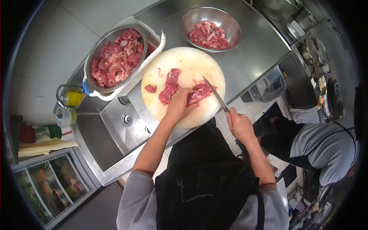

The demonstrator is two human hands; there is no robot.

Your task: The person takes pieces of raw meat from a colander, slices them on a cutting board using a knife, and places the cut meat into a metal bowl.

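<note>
A round cutting board (209, 69) lies on the steel counter, with strips of raw red meat (199, 92) spread over its middle. My left hand (178, 104) is on the meat, its fingers curled down and gripping it against the board. In my right hand (240, 124) is a long kitchen knife (216, 93), held by the handle with fingers wrapped round it. The blade points up and left over the right side of the board, beside the meat. A small scrap of meat (150, 89) lies apart on the board's left side.
A steel bowl (230, 23) of cut meat stands beyond the board. Left of it, a fuller steel bowl (142, 36) of meat rests in a white tub (160, 45). A sink (109, 134) is at the left. Another person (322, 147) bends at the right.
</note>
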